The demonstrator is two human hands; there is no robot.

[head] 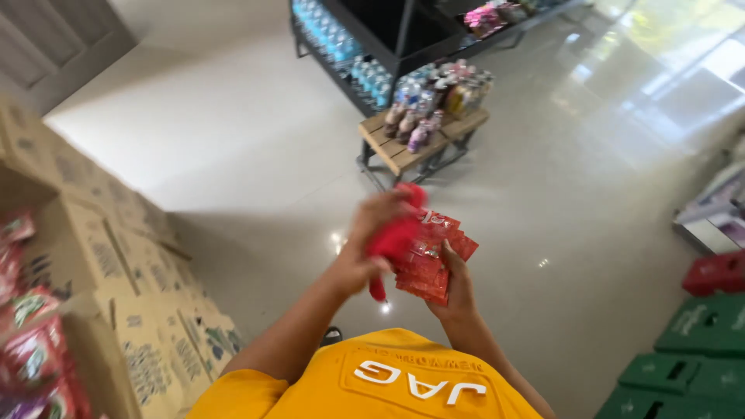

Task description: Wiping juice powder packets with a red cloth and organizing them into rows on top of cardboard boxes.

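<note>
My right hand (458,291) grips a fanned stack of small red packets (431,260) from below, held above a glossy tiled floor. Over the stack's left side, my left hand (371,237) is closed on a blurred red item (397,233); I cannot tell whether it is one of the packets. The two hands are close together, in front of my yellow shirt (388,384).
Open cardboard boxes (116,264) line the left side, some holding red snack bags (31,349). A low wooden stand (403,151) with bottles sits ahead, and behind it a dark shelf (365,46) of blue-capped bottles. Green crates (691,357) and a red crate (718,271) stand at the right.
</note>
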